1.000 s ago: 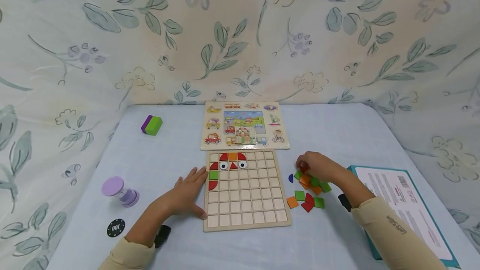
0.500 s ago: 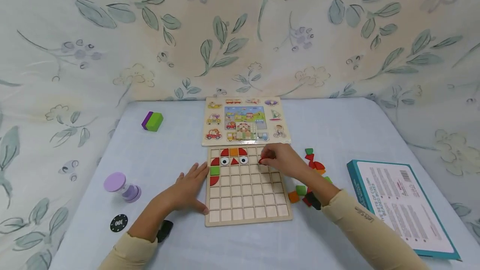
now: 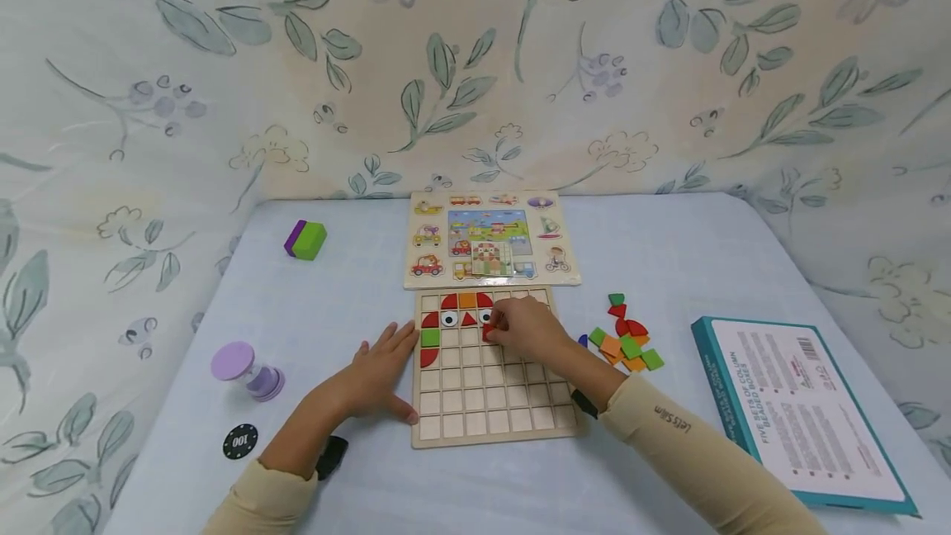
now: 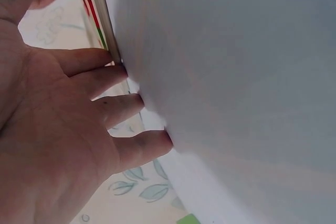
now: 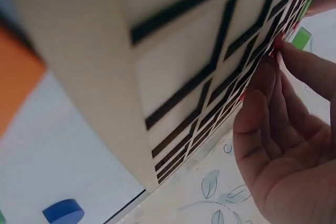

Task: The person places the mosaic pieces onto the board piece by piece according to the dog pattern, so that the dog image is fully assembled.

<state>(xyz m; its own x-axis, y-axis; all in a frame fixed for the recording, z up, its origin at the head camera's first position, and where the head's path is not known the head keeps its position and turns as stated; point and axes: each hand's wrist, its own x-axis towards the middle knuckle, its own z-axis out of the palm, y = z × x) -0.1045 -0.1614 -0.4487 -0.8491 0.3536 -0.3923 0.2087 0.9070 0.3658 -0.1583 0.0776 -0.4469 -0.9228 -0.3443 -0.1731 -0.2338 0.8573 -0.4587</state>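
Observation:
A wooden grid board (image 3: 473, 400) lies on the table, with red quarter-round tiles, an orange square (image 3: 467, 300), a green square (image 3: 430, 338), a red triangle (image 3: 468, 319) and two eye tiles in its upper left cells. My left hand (image 3: 375, 378) rests flat with spread fingers against the board's left edge. Over the upper middle cells, my right hand (image 3: 529, 329) pinches a small red tile (image 3: 489, 334) between thumb and fingertips, just below the right eye tile. The tile's exact shape is partly hidden by the fingers.
Loose coloured tiles (image 3: 631, 346) lie right of the board. A picture puzzle (image 3: 438, 229) with a small pattern card (image 3: 490, 258) on it touches the far side. A teal-edged box (image 3: 810, 403) stands at right; a purple-capped timer (image 3: 248, 370), black disc (image 3: 240, 441) and green-purple block (image 3: 308, 240) at left.
My right hand has gone from the loose tiles leftward over the board, carrying a red tile to the cell under the right eye tile. The left hand stays at the board's edge.

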